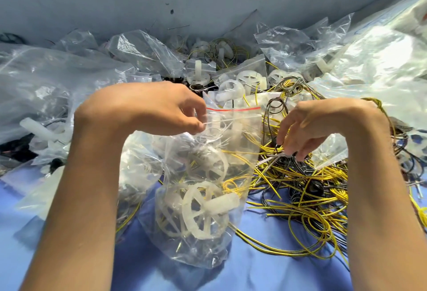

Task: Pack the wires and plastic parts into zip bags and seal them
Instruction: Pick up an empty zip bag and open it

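head-worn view, looking down, close

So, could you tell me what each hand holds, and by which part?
The left hand pinches the zip bag at its top left corner; the right hand pinches wires near their ends.

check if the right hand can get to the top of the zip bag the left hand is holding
Probably yes: the left hand holds the zip bag up by its top, close beside the right hand, with only loose wires between them.
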The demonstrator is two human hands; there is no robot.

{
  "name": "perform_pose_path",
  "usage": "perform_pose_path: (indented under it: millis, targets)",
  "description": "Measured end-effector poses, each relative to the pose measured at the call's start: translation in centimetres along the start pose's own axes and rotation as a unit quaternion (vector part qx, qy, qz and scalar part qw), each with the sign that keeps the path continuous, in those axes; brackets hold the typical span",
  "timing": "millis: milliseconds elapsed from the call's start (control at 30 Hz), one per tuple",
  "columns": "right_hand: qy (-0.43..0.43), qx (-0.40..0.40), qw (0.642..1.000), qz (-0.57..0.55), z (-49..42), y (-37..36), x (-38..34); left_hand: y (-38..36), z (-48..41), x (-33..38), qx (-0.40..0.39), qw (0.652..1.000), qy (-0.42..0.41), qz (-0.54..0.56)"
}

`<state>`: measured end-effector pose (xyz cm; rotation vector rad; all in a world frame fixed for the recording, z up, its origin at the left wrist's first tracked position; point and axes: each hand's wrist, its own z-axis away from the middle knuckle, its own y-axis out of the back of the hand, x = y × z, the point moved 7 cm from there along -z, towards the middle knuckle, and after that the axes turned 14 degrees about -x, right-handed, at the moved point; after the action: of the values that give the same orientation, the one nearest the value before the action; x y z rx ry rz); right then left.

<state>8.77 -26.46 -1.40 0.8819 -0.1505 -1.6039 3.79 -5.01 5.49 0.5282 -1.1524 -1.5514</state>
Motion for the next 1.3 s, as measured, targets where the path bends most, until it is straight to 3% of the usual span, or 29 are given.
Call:
perform_pose_path:
  millis: [300,467,633,767,1000,1300]
  targets:
    - [-0.039,0.03,0.985,0.166,-0.9,-0.5,-0.7,0.1,0.2,-0.2,-0.001,1.0,-0.002,0.018]
    - [0.069,0.14,0.983,0.097,1.3,1.6,-1.4,0.2,0.3,0.0,0.006,1.0,-0.002,0.022]
    - [0.158,0.286,0.941,0.085,4.5,3.6,-2.7,0.2,0.3,0.0,0.01,0.999,-0.007,0.029]
    - [0.172,0.313,0.93,0.087,4.7,3.7,-3.6,0.3,0.3,0.3,0.018,0.999,-0.008,0.027]
    - [0.207,0.32,0.924,-0.023,4.9,3.9,-4.4,0.2,0.2,0.5,0.011,1.0,-0.004,0.018]
    - [0.181,0.487,0.854,0.019,6.8,4.9,-5.1,0.1,0.1,0.4,0.009,1.0,-0.008,0.027]
